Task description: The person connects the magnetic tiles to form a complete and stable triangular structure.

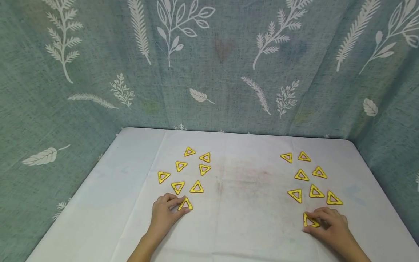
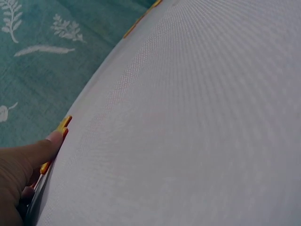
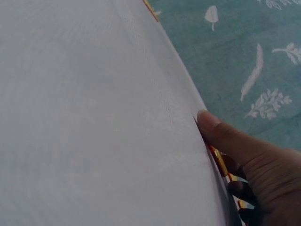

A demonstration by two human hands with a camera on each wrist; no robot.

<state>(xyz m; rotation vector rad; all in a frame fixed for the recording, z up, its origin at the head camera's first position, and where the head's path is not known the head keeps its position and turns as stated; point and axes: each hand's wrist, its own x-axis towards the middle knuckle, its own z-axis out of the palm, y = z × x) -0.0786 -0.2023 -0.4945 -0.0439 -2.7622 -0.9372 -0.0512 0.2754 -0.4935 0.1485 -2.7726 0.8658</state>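
My left hand (image 1: 163,214) pinches a flat yellow triangle (image 1: 189,204) with an open middle, low on the left part of the white table. Its index finger is near the top corner, its thumb at the lower right one. Farther right, my right hand (image 1: 334,228) grips a similar yellow triangle (image 1: 305,220) between thumb and fingers, at the table surface. In the left wrist view the thumb lies against the triangle (image 2: 66,123), seen edge-on. The right wrist view shows the thumb over a triangle edge (image 3: 217,160); the fingers are partly hidden.
Several loose yellow triangles (image 1: 196,187) lie beyond my left hand, and several more (image 1: 316,191) beyond my right. The white cloth (image 1: 255,225) between the groups has faint stains. A green leaf-patterned curtain (image 1: 222,65) stands behind the table and along its sides.
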